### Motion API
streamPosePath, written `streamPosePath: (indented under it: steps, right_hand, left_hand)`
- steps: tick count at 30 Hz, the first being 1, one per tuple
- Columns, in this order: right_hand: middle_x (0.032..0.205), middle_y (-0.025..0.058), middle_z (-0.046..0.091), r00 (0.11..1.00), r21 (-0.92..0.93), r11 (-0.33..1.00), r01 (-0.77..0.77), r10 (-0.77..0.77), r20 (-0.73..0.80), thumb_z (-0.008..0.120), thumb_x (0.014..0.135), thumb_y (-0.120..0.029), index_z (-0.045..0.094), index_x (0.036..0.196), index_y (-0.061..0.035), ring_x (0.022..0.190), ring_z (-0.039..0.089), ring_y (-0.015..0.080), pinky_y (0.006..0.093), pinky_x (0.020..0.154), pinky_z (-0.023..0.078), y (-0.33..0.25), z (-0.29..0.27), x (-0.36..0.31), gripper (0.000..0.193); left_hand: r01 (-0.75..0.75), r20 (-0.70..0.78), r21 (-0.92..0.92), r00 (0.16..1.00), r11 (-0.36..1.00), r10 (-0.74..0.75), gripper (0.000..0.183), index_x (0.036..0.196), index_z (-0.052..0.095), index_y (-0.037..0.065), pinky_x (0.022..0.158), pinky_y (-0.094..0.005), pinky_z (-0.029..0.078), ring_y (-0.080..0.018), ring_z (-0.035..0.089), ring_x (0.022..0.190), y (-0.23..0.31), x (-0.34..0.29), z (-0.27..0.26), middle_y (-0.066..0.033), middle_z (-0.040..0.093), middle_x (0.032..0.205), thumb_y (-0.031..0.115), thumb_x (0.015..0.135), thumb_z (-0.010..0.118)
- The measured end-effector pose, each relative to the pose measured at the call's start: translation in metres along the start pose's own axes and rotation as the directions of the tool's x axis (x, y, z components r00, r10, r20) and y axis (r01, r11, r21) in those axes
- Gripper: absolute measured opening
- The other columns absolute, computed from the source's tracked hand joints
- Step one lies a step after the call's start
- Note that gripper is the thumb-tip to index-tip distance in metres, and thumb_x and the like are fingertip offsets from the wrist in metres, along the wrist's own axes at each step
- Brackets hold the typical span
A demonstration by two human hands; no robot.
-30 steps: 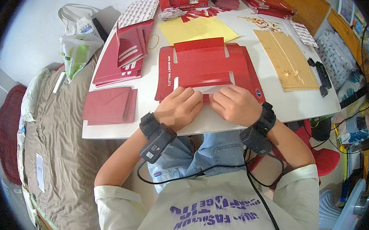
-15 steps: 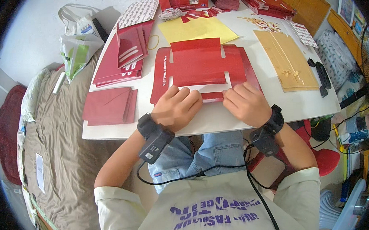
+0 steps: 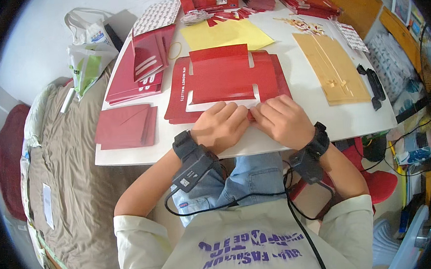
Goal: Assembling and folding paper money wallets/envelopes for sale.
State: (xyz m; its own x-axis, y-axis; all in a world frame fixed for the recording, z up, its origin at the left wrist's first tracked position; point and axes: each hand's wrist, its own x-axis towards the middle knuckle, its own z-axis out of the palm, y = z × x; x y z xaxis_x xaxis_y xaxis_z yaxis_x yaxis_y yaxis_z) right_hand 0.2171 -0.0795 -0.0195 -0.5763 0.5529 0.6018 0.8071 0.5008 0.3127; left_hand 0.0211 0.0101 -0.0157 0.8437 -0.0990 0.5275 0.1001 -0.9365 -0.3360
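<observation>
Closing together since before, both hands pinch the red card's near edge.

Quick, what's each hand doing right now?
Left hand: fingers curled, pressing the near edge of the flat red die-cut card sheet.
Right hand: the same, beside it.

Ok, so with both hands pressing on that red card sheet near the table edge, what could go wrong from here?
1. The left hand and right hand press the near flap of the red die-cut sheet, which lies on a stack of similar sheets; the layers might slip and the crease could come out crooked.
2. The work sits close to the table edge, so a push toward the body may slide the stack off.
3. The wrist cables hang loose below and might snag.
</observation>
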Motion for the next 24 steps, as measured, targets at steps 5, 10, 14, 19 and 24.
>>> streamPosePath:
  steps: [5, 10, 14, 19, 24]
  right_hand:
    - [0.081, 0.002, 0.055, 0.999, -0.065, 0.997, -0.032, 0.031, -0.02, 0.064, 0.072, -0.014, 0.062, 0.077, -0.0058, 0.079, 0.053, 0.0176, 0.0301, 0.072, 0.044, 0.008, -0.006, -0.008, 0.01]
    - [0.079, 0.0018, 0.054, 0.999, -0.07, 0.997, 0.033, -0.033, 0.0, 0.06, 0.071, -0.014, 0.06, 0.075, -0.0068, 0.078, 0.053, 0.018, 0.0301, 0.073, 0.044, 0.011, -0.003, -0.009, 0.008]
    - [0.077, 0.0018, 0.052, 0.999, -0.036, 0.998, 0.053, -0.053, 0.005, 0.059, 0.069, -0.014, 0.059, 0.071, -0.0081, 0.078, 0.053, 0.0181, 0.0301, 0.073, 0.043, 0.007, -0.003, -0.005, 0.006]
    - [0.076, 0.002, 0.052, 0.998, -0.035, 0.998, 0.057, -0.056, 0.025, 0.059, 0.07, -0.014, 0.06, 0.071, -0.0083, 0.078, 0.052, 0.018, 0.0313, 0.074, 0.043, 0.005, -0.001, -0.003, 0.006]
    - [0.075, 0.0005, 0.051, 0.997, -0.071, 0.996, 0.056, -0.059, -0.051, 0.06, 0.075, -0.015, 0.063, 0.074, -0.0083, 0.078, 0.052, 0.017, 0.0323, 0.072, 0.042, 0.0, 0.002, 0.003, 0.007]
  left_hand:
    - [0.024, -0.013, 0.041, 1.0, 0.999, -0.023, 0.018, 0.085, 0.061, 0.004, 0.058, -0.0299, 0.039, -0.016, 0.053, 0.07, -0.005, -0.005, -0.001, -0.0034, 0.051, 0.078, 0.013, 0.069, 0.062]
    - [0.053, -0.035, 0.075, 0.998, 0.996, -0.051, 0.019, 0.085, 0.061, 0.005, 0.061, -0.0296, 0.038, -0.015, 0.053, 0.07, 0.0, 0.001, -0.001, -0.0025, 0.05, 0.079, 0.014, 0.069, 0.062]
    - [0.032, -0.054, 0.063, 0.998, 0.997, -0.028, 0.019, 0.084, 0.061, 0.006, 0.062, -0.0292, 0.037, -0.0147, 0.052, 0.071, 0.003, 0.006, 0.003, -0.0019, 0.05, 0.079, 0.015, 0.067, 0.061]
    - [-0.002, -0.054, 0.018, 0.999, 1.0, 0.003, 0.018, 0.081, 0.061, 0.006, 0.062, -0.0297, 0.039, -0.0154, 0.052, 0.07, 0.005, 0.01, 0.005, -0.0028, 0.051, 0.079, 0.015, 0.066, 0.061]
    - [-0.022, -0.047, -0.006, 0.999, 1.0, 0.022, 0.016, 0.079, 0.061, 0.006, 0.063, -0.0303, 0.04, -0.0162, 0.054, 0.072, 0.006, 0.005, 0.008, -0.0039, 0.053, 0.08, 0.014, 0.066, 0.06]
